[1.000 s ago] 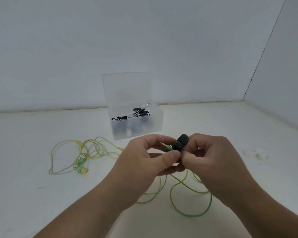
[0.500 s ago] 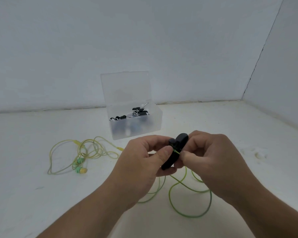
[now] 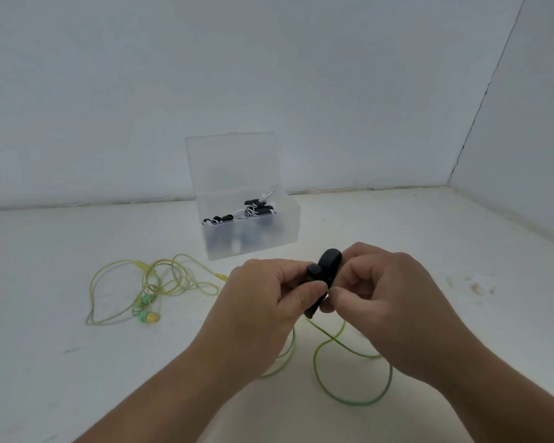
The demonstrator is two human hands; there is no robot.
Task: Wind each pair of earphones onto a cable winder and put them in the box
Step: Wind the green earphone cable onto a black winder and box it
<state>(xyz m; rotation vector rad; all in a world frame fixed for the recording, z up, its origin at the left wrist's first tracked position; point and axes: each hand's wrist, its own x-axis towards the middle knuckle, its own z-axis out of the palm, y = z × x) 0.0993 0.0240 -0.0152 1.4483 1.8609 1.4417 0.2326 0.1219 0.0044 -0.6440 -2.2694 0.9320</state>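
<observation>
A black cable winder point(image 3: 325, 276) is held above the tabletop point(image 3: 429, 238), in front of the open box point(image 3: 287, 227).

The left hand point(image 3: 263, 302) has its grip clamped on the winder. The grip of the right hand point(image 3: 381, 302) is pinched together beside it, apparently on the green earphone cable point(image 3: 349, 398), whose loops lie on the tabletop below. The cable is judged light, limp and springy, best taken close to the winder. The winder looks small and stiff, best held by its sides. A second pair of earphones point(image 3: 147, 316) lies tangled to the left.
</observation>
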